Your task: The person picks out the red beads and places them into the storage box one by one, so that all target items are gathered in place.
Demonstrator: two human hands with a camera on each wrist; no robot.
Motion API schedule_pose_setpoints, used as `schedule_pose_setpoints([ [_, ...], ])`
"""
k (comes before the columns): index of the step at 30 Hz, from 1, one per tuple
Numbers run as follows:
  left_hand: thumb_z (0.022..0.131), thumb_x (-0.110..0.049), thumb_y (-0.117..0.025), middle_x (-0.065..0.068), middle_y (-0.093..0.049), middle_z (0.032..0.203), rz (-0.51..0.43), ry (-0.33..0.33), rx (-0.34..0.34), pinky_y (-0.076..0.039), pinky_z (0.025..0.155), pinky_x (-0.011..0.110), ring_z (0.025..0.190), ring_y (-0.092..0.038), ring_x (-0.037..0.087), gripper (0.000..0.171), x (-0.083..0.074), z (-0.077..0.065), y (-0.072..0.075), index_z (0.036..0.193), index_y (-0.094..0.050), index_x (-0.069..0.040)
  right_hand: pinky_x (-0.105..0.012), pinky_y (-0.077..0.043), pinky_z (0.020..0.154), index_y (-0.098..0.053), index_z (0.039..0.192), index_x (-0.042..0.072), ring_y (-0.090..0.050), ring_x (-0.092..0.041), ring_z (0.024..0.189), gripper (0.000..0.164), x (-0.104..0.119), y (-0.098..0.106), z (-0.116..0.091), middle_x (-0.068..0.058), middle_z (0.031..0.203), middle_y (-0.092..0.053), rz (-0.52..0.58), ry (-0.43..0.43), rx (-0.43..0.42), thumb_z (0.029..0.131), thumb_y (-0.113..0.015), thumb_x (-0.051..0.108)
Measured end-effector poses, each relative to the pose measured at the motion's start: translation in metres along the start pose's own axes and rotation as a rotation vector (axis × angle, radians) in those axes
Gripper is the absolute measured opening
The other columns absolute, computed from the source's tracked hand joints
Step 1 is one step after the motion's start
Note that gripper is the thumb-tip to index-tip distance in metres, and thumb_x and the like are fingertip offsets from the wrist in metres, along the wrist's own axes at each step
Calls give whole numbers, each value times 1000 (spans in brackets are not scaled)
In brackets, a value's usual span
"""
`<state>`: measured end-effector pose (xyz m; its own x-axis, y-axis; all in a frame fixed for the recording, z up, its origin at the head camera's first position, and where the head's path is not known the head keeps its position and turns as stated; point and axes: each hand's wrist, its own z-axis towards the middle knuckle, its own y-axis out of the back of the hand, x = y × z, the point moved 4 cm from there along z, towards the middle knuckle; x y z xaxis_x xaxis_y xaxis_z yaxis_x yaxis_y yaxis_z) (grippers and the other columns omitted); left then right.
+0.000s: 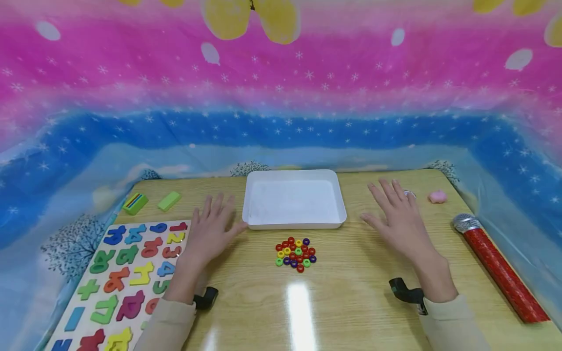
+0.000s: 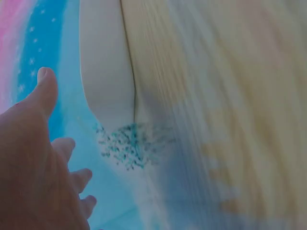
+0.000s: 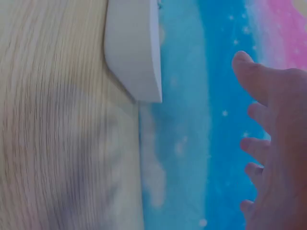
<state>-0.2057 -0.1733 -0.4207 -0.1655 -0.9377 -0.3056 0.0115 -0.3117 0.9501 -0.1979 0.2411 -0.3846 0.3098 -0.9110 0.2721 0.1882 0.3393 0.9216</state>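
Note:
A white rectangular tray (image 1: 295, 226) stands at the back middle of the wooden table. In front of it lies a loose cluster of small ring beads (image 1: 298, 251) in red, yellow, green and purple. My left hand (image 1: 210, 229), fingers spread, is held just left of the tray, its thumb near the front left corner. My right hand (image 1: 397, 224) is spread in the same way to the right of the tray, a little farther off. Neither hand holds anything. Each wrist view shows one end of the tray beyond the thumb.
On the left lies a number puzzle board (image 1: 145, 263), partly behind my left forearm. Beyond it are a green block with coloured stripes (image 1: 135, 203) and a plain green block (image 1: 169, 201). To the right are a pink lump (image 1: 437, 196) and a red microphone (image 1: 502, 270).

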Motion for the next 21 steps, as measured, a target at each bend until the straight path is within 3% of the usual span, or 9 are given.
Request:
schedule_pose_setpoints([
  [8, 81, -76, -35, 2, -8, 158, -16, -38, 51, -6, 111, 64, 146, -2, 32, 83, -14, -3, -6, 149, -11, -34, -57, -19, 110, -34, 144, 26, -22, -33, 141, 70, 37, -5, 2, -9, 150, -32, 85, 143, 21, 84, -67, 36],
  [14, 81, -76, -34, 3, -8, 158, -52, -52, 88, -6, 110, 64, 146, -1, 32, 83, -20, -2, -10, 149, -7, -36, -55, -28, 108, -40, 140, 28, -30, -31, 138, 63, 60, -12, -1, -6, 146, -39, 105, 202, 82, 84, -67, 32],
  [21, 81, -77, -33, 5, -8, 158, -52, -33, 125, -7, 110, 65, 145, -2, 35, 87, -21, 3, -12, 150, -7, -31, -46, -42, 100, -55, 129, 23, -49, -26, 122, 44, 83, -20, -7, -3, 132, -54, 114, 275, 118, 86, -65, 26],
])
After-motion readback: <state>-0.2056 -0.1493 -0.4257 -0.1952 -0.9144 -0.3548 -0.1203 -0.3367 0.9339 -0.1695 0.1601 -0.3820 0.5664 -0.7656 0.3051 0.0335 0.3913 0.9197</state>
